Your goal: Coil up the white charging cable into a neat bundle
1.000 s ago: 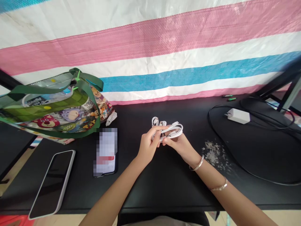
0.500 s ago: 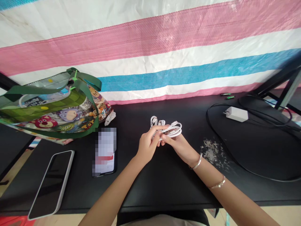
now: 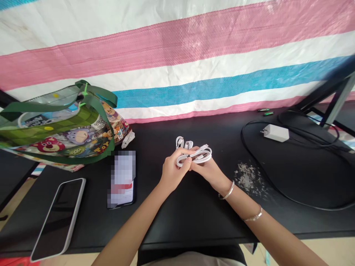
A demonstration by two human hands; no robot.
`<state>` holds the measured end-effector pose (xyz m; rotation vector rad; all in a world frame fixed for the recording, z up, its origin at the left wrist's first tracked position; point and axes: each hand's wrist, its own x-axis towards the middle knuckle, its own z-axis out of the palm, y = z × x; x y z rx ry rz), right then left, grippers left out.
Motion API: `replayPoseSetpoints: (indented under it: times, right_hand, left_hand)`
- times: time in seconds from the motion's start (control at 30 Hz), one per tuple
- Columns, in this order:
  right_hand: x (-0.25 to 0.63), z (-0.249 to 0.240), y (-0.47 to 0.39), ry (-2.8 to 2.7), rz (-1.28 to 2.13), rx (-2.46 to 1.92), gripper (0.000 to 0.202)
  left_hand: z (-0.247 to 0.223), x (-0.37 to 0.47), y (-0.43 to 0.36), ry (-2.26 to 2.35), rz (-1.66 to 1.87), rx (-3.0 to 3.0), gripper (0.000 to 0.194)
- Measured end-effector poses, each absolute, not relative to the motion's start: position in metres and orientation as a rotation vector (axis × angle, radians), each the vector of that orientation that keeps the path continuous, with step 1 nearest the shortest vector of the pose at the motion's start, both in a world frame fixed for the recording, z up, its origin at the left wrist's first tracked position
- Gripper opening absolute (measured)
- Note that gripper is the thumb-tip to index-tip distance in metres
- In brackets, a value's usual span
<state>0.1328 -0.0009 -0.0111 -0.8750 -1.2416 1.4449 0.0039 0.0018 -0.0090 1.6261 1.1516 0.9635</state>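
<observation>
A white charging cable (image 3: 194,155), coiled into flat oval loops with its plugs poking out, is clamped between the left hand (image 3: 173,171) and right hand (image 3: 208,170) above the black tabletop (image 3: 194,214).

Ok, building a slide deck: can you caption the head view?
Both hands, left hand and right hand, hold a coiled white cable above a black table.

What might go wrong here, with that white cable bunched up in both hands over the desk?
The white cable is held loosely coiled between the left hand and right hand; loops could slip free and tangle. A dropped end might land in the scattered crumbs just to the right. The phone in a white case overhangs the desk edge, so an elbow bump could tip it off.
</observation>
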Motion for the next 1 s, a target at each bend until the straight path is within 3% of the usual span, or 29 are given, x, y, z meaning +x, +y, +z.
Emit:
replayPoseSetpoints:
  times: [0.7, 1.0]
  right_hand:
    - [0.152, -0.007, 0.000, -1.327, 1.705, -0.712, 0.040]
    - [0.151, -0.010, -0.001, -1.164, 1.511, -0.933, 0.051]
  left_hand:
    - [-0.008, 0.006, 0.000, 0.967, 1.015, 1.505, 0.020]
    - [-0.005, 0.002, -0.003, 1.196, 1.075, 1.834, 0.019]
